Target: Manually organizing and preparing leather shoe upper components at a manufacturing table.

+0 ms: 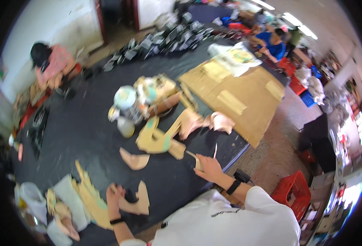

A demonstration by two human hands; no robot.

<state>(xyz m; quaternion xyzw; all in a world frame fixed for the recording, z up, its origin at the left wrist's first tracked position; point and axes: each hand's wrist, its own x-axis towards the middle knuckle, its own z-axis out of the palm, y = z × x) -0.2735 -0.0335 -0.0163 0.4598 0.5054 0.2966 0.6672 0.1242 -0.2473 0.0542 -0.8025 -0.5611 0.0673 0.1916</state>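
Observation:
On the dark table, my left hand has its fingers curled together at the left end of a curved, tan leather-like piece. My right hand is closed on a narrow tan strip near the table's right edge; blur hides its exact shape. Another curved tan piece lies flat between and beyond my hands. Farther off are flat yellowish pattern pieces with green patches, beside bent pinkish-tan pieces.
Jars and a round-lidded container stand mid-table. A cardboard sheet covers the far right. Yellowish sheets and plastic bags lie at left. Dark pieces are heaped behind. Two people sit beyond. A red crate stands right.

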